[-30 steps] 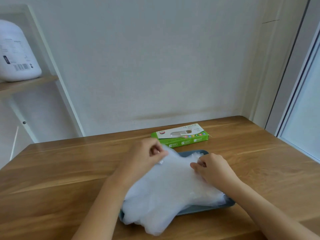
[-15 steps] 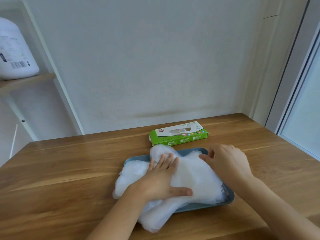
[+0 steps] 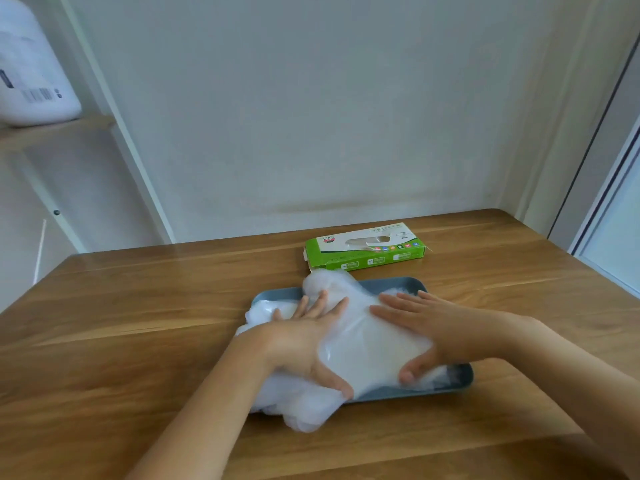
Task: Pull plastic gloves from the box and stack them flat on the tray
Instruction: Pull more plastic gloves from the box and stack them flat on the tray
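Observation:
A pile of clear plastic gloves lies on a blue-grey tray near the table's middle, spilling over the tray's left and front edges. My left hand presses flat on the pile's left part with fingers spread. My right hand presses flat on its right part, thumb toward me. Behind the tray lies the green and white glove box, its top slot showing some plastic. Most of the tray floor is hidden under the gloves.
The wooden table ends at a white wall behind. A shelf at the upper left carries a white appliance. A door frame stands at the right.
Both hands let go of the glove they pinched above the pile. They now lie flat on the pile, the left first, then the right.

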### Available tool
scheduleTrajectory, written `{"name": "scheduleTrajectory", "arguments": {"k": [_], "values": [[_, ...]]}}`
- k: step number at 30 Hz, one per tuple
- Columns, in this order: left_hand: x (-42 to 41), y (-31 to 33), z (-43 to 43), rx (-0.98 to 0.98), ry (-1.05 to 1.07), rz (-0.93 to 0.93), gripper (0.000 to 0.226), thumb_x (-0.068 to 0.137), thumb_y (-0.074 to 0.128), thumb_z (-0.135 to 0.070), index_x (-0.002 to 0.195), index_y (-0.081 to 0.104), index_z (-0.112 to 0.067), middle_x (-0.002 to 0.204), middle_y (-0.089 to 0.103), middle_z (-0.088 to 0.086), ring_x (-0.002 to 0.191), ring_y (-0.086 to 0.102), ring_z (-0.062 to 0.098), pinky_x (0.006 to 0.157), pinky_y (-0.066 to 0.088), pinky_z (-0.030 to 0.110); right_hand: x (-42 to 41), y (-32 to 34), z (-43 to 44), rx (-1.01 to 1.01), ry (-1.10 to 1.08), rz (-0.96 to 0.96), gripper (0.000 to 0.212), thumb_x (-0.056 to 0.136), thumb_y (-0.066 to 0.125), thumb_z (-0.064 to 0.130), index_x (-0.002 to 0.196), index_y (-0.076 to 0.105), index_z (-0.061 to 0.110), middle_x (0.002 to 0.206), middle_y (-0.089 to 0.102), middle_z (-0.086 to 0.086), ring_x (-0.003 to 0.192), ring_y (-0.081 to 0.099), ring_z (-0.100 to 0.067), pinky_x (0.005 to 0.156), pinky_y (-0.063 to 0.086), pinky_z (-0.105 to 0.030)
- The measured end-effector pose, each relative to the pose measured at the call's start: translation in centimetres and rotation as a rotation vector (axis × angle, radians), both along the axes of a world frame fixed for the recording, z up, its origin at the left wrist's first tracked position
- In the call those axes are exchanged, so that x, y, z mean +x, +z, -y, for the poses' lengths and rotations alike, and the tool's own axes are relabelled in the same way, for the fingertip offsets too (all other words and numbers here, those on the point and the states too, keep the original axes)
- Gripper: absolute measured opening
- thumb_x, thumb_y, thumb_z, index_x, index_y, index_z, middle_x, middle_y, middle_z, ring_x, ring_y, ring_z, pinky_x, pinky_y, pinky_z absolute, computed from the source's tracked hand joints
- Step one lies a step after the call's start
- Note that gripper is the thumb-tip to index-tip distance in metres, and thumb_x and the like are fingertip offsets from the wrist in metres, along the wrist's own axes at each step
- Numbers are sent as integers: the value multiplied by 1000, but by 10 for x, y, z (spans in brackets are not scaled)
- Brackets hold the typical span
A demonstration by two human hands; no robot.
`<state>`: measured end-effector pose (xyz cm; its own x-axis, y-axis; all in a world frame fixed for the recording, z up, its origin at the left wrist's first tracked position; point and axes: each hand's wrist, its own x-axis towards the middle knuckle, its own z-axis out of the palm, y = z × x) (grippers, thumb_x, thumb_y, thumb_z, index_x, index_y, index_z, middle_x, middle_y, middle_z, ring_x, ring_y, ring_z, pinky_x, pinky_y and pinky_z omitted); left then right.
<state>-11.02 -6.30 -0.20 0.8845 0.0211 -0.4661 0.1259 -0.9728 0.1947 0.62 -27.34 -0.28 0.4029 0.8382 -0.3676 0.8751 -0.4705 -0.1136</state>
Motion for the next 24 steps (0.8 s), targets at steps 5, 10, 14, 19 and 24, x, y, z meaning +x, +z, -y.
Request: {"name": "scheduleTrajectory", "arguments": {"k": [5,10,14,19,24], "values": [[-13,-5,-3,-182,91,153,97,43,72,-55,134,39,-49,138,41,-18,123,45,10,109,28,58,12,16,-3,79,-116,-137,87,68,68,67,143,25,50,148,23,29,134,29,-1,108,27,-28],[0,20,-27,-79,31,302,87,69,75,-61,144,39,-34,142,47,-14,129,46,5,107,36,24,51,34,-30,573,-258,-72,13,84,65,44,94,68,36,92,65,22,87,60,3,72,44,-10],[24,34,-43,-328,201,508,54,84,67,-47,134,54,-32,135,56,-16,121,50,-4,103,38,20,94,27,-56,679,-355,30,23,91,61,34,112,66,26,108,61,9,93,54,-5,76,39,-21],[66,28,-59,-368,190,533,46,93,56,-47,138,48,-41,142,48,-18,129,45,3,110,35,31,120,5,-89,679,-464,31,21,93,58,28,102,73,18,99,58,3,99,58,-18,73,38,-27],[94,7,-53,-415,135,414,48,98,40,-48,144,40,-36,159,19,-13,146,6,1,121,8,31,131,-8,-100,542,-336,146,21,89,64,30,105,74,21,95,52,3,105,49,-17,77,33,-20]]}}
